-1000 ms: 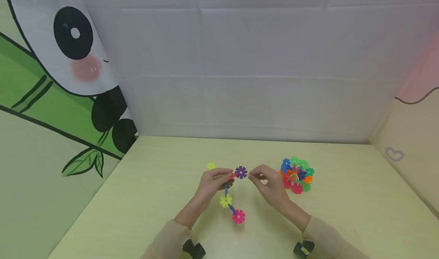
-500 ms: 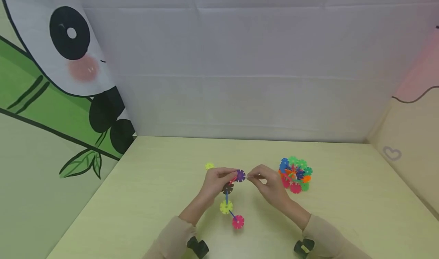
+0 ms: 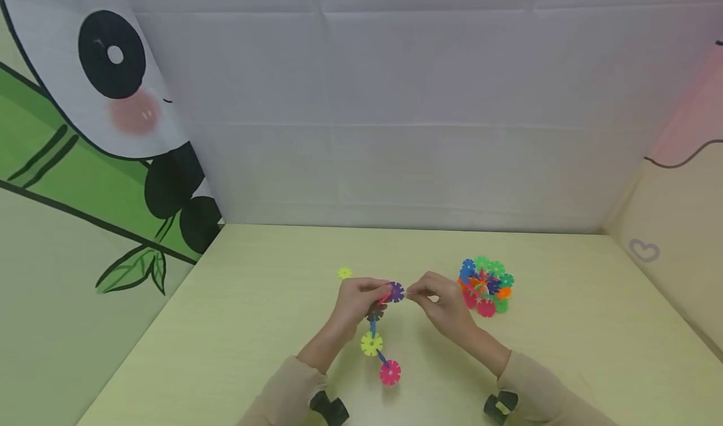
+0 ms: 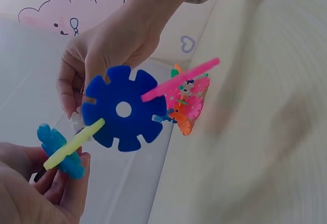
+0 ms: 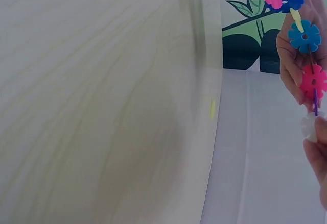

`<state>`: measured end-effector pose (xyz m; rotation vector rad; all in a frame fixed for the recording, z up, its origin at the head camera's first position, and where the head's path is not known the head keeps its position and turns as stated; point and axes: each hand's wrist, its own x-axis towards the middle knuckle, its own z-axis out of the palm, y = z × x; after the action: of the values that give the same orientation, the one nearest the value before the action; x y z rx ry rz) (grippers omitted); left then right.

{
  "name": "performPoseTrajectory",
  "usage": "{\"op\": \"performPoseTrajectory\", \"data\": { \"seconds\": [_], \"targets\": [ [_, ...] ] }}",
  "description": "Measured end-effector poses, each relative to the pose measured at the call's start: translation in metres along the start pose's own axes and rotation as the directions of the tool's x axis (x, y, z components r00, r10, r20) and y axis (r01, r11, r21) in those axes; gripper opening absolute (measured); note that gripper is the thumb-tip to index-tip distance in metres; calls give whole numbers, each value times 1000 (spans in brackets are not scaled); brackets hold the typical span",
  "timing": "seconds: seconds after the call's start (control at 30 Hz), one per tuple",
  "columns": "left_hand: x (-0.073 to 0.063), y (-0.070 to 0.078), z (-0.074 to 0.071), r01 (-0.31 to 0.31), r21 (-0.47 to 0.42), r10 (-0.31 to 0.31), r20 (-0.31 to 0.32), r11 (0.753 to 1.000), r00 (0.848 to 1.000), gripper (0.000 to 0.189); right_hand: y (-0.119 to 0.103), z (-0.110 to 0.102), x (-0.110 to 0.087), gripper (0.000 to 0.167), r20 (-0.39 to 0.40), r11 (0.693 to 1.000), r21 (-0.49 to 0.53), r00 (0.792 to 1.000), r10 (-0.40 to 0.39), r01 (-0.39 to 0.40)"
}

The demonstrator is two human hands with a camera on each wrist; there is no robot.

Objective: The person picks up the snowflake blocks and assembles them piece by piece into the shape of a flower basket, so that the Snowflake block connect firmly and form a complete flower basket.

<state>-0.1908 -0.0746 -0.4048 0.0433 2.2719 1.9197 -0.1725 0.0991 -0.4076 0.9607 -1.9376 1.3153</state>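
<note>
In the head view my left hand (image 3: 353, 303) pinches a chain of interlocking snowflake discs near its upper end, at a purple disc (image 3: 397, 292) and a pink one beside it. Below hang a brown disc (image 3: 375, 313), a blue one edge-on, a yellow disc (image 3: 371, 344) and a pink disc (image 3: 390, 372) at the bottom. My right hand (image 3: 443, 300) pinches a white disc (image 5: 309, 126) against the purple disc's edge; whether their slots interlock cannot be told. In the left wrist view a dark blue disc (image 4: 123, 83) of the chain covers part of the scene.
A heap of mixed-colour discs (image 3: 486, 288) lies on the table (image 3: 271, 288) to the right of my right hand. One loose yellow disc (image 3: 344, 273) lies behind my left hand. A pale backdrop (image 3: 384, 131) stands along the table's far edge.
My left hand has shifted slightly right and down, and the hanging chain has sunk lower. The purple disc has come lower and now sits partly behind my left fingertips. My right hand has hardly moved.
</note>
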Motion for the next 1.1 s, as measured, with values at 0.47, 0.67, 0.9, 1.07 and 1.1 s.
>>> {"op": "performPoseTrajectory", "data": {
  "seconds": [0.47, 0.67, 0.9, 1.07, 1.1],
  "targets": [
    [7, -14, -11, 5, 7, -5, 2, 1000, 1000, 30, -1, 6, 8, 13, 120, 988, -28, 981, 155, -153],
    [12, -19, -38, 22, 16, -21, -69, 1000, 997, 31, 13, 16, 17, 16, 221, 967, 20, 944, 244, -254],
    [9, -20, -89, 55, 49, -45, -183, 997, 982, 29, 72, 51, 25, 23, 268, 892, -1, 859, 436, -452],
    [3, -20, -117, 100, 69, -82, -227, 993, 970, 35, 106, 85, 33, 31, 344, 836, -28, 780, 523, -549],
    [2, -20, -121, 104, 75, -85, -231, 992, 969, 36, 112, 91, 33, 31, 358, 822, -35, 760, 542, -569]
  ]
}}
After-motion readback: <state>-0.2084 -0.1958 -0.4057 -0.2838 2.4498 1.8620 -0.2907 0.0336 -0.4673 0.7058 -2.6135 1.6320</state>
